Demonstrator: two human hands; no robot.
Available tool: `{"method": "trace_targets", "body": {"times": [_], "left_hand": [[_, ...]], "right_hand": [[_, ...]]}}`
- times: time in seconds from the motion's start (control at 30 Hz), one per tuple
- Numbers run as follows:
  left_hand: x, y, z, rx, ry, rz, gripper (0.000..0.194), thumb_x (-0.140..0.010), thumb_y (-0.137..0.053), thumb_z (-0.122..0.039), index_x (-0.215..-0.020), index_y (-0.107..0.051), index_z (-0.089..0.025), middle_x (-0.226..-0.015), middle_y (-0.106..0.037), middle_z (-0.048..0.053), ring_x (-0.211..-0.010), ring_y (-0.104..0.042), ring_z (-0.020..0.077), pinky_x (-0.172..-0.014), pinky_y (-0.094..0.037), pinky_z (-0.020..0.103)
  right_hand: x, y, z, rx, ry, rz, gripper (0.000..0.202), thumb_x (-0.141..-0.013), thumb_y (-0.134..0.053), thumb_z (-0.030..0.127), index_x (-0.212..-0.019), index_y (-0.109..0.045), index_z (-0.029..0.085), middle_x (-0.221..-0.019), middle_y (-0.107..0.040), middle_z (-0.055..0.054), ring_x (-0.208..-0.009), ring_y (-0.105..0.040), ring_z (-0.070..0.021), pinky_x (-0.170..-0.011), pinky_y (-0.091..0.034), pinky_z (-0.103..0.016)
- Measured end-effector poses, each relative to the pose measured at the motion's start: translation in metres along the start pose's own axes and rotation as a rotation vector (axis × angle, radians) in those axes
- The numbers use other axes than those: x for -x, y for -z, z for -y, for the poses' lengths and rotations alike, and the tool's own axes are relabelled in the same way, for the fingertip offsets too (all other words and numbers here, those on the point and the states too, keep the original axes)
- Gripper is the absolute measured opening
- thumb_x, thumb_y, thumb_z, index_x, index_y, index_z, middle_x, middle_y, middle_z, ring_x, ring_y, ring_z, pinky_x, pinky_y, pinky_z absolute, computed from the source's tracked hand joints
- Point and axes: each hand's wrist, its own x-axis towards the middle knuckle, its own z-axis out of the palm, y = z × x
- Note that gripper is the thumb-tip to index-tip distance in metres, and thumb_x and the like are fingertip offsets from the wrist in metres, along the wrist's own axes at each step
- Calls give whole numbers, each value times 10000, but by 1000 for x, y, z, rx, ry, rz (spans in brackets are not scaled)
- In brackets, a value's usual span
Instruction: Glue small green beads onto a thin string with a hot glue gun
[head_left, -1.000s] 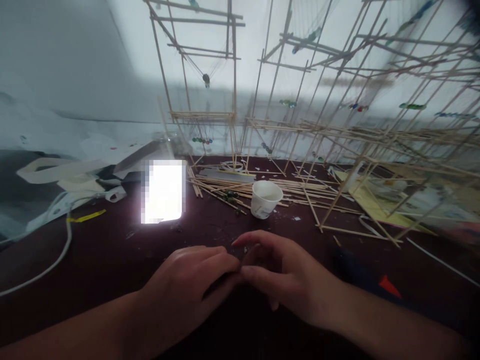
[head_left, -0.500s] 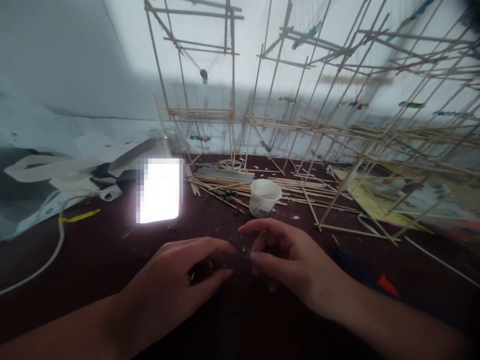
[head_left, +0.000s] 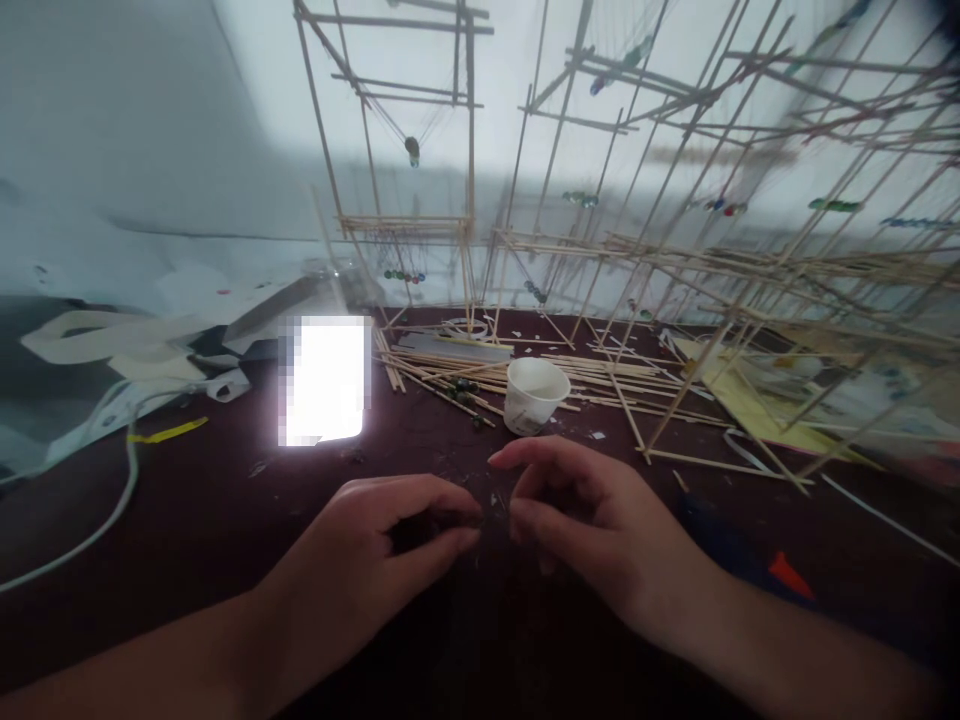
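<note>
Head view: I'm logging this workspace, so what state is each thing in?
Left hand: curled, grip unclear
Right hand: thumb and forefinger apart
Paper cup: upright
Loose sticks: lying bunched
Stick frames: standing
Beads in frames: hanging
White panel: glowing
White cable: bent

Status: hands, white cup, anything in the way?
Left hand and right hand apart, both curled; contents unclear. White cup upright, just beyond right hand. Thin sticks crowd behind it.

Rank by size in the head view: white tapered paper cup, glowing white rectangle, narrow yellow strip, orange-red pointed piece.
1. Glowing white rectangle
2. White paper cup
3. Yellow strip, orange-red piece: too alike to rank
</note>
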Motion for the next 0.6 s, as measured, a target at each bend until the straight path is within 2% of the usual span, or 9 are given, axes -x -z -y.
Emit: {"method": "trace_targets", "body": {"times": [0.2, 0.6], "left_hand": [[0, 1, -3, 61, 64, 0, 104, -933, -749, -320, -870, -829, -300, -788, -797, -82, -712, -699, 129, -677, -532, 196], [0, 10, 1, 16, 72, -47, 100, -950, -758, -371, -892, -818, -316, -685, -728, -90, -568, -598, 102, -536, -455, 175]], "right_hand": [[0, 0, 0, 38, 4, 5, 349, -813, -723, 264, -1157, -697, 209, -769, -641, 46, -604, -582, -112, -548, -493, -239], [0, 3, -2, 63, 2, 2, 335, -822, -732, 256, -1155, -694, 248, -755, -617, 55, -619, -569, -124, -578, -476, -263]]}}
